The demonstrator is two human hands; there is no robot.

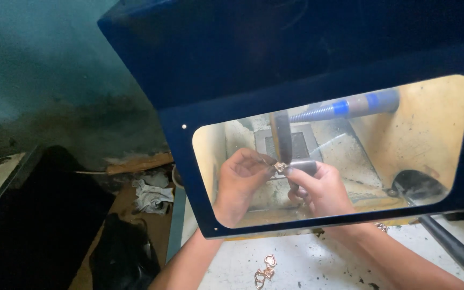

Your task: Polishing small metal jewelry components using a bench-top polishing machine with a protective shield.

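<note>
Nearest to us, on the white speckled bench (323,263), we note a few small heart-shaped metal pieces (265,269) lying loose between the two forearms. A black handle (449,244) lies on the bench to the right.

Beyond these, both hands reach under the dark blue hood (307,53) and are seen through its clear window (430,139). The left hand (240,180) and right hand (320,188) meet at a small shiny metal piece (280,167); the fingertips of both are pressed together on it, pinching it from either side. The piece sits against the lower edge of a thin dark wheel (282,135).

Farther back, a threaded shaft with blue bands (350,107) runs to the wheel. A crumpled rag (151,196) lies at left.
</note>
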